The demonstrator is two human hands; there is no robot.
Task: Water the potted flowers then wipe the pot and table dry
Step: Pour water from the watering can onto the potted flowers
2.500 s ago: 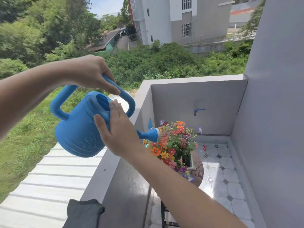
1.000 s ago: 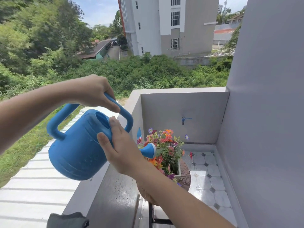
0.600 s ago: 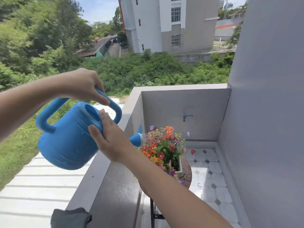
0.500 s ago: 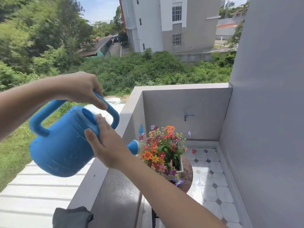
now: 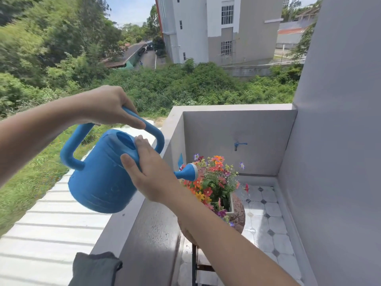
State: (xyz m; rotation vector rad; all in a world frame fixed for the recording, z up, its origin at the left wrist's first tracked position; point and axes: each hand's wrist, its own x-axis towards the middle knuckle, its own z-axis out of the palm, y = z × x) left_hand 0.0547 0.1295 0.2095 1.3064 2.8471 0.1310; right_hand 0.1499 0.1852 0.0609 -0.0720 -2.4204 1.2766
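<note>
Fingers [image 5: 132, 120] of left hand [image 5: 107, 106] wrapped over top handle of blue watering can [image 5: 101, 178] — a firm hold. Right hand [image 5: 152, 178] flat against can's side, fingers spread, supporting rather than clasping. Can tilted, spout rose [image 5: 190, 172] just over potted flowers [image 5: 212, 182]. Brown pot [image 5: 238, 215] standing down inside grey-walled balcony corner, on something mostly hidden behind right forearm. Grey cloth [image 5: 94, 269] draped on ledge [image 5: 123, 223] at bottom edge — well apart from pot. Blue tap [image 5: 239, 144] on back wall.
</note>
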